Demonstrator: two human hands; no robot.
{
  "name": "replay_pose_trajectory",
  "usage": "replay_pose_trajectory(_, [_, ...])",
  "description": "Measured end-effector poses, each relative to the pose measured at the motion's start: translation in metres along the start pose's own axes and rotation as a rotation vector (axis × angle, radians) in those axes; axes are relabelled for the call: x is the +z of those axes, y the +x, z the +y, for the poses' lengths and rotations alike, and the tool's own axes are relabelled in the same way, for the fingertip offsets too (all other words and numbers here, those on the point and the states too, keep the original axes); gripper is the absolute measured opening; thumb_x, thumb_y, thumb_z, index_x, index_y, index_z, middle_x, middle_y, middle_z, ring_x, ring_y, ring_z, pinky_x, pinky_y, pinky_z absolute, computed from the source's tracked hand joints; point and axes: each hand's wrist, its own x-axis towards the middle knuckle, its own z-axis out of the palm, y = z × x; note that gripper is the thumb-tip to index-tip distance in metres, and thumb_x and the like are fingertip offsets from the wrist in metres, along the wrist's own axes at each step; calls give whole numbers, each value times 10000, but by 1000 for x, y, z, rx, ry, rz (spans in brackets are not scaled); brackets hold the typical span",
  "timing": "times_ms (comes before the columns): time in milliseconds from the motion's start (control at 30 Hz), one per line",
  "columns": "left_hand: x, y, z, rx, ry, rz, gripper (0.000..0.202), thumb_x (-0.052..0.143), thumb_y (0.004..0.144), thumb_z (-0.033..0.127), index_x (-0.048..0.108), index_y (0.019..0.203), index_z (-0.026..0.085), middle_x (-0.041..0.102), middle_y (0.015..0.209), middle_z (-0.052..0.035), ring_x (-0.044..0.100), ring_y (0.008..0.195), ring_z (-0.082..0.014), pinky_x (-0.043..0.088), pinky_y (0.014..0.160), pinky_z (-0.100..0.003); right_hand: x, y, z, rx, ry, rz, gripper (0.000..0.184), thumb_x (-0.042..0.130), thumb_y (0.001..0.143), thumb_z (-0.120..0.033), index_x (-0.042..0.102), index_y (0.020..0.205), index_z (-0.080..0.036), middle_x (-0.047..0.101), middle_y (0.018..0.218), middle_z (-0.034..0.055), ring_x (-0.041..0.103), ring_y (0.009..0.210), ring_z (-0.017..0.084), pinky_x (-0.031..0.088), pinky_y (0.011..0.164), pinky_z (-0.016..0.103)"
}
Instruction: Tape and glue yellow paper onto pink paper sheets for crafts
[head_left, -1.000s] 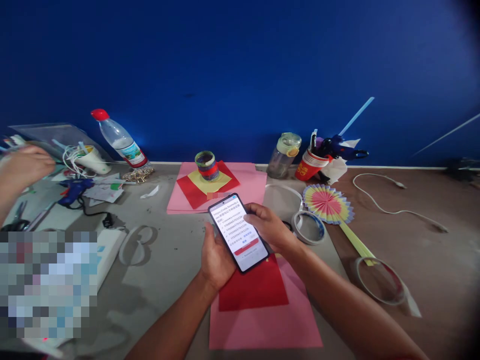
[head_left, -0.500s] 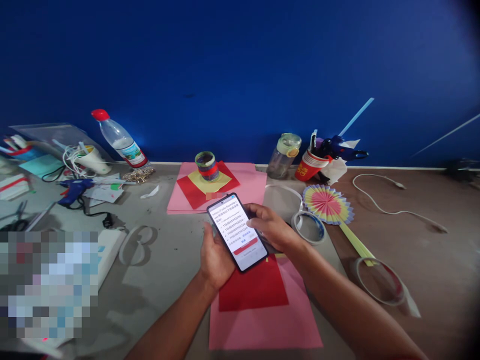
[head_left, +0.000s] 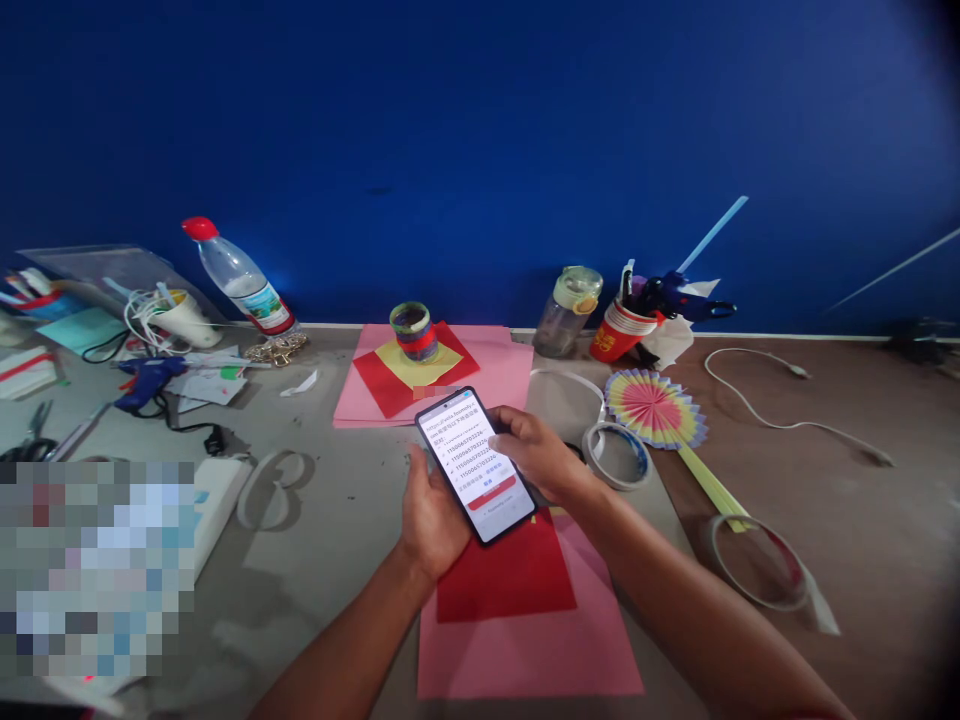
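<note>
Well, phone (head_left: 478, 470) in left hand (head_left: 433, 518).

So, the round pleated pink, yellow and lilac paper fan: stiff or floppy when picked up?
The fan is probably light: it looks like thin folded paper. Its long yellow handle seems pleated lengthwise, so likely fairly stiff along its length. The zigzag lilac edge looks thin and unframed, so it may crush if pinched.

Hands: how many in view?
2: left hand under the phone on its left side; right hand at its right edge. The pixelated patch at lower left could hide more.
</note>
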Motion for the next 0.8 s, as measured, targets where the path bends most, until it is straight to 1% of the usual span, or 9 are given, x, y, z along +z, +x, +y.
replay_pose_trajectory(167, [4,-1,0,5,6,40,717,263,908,668,637,1168,114,717,1064,-137,558,1201,-329,345,1072,-497,1,0,-1,11,22,0,240,574,668,-245,642,890,-181,668,772,0,591,683,158,453,622,282])
replay_pose_trajectory(300, [3,-1,1,-15,-11,15,712,272,902,675,646,1155,125,719,1065,-131,565,1192,-329,352,1065,-500,0,0,-1,23,53,-28,267,595,680,-274,647,923,-174,679,776,11,612,710,176,467,639,293])
replay_pose_trajectory(400, [-1,0,1,-4,-19,-17,721,256,903,677,640,1173,129,716,1081,-131,572,1185,-328,358,1060,-498,-3,0,-1,27,76,-67,307,606,656,-236,650,954,-176,689,804,14,626,741,187,473,663,300])
replay_pose_trajectory(500, [-3,0,0,18,-29,-37,699,302,899,670,626,1203,131,709,1101,-132,579,1177,-324,368,1054,-482,-5,0,0,13,97,-96,334,591,638,-188,654,966,-188,692,834,6,624,752,181,466,681,297])
replay_pose_trajectory(633, [-2,0,0,24,-43,-26,693,331,896,664,608,1233,126,703,1117,-137,577,1177,-322,376,1048,-473,-7,-1,0,-22,80,-136,388,567,620,-143,649,996,-188,692,855,2,619,776,180,455,697,295])
replay_pose_trajectory(800, [2,-2,2,12,-18,13,700,257,919,653,662,1140,128,723,1065,-123,610,1131,-302,381,1049,-458,-8,-1,1,-57,40,-163,418,543,626,-119,640,1027,-184,686,882,11,617,805,189,460,723,315])
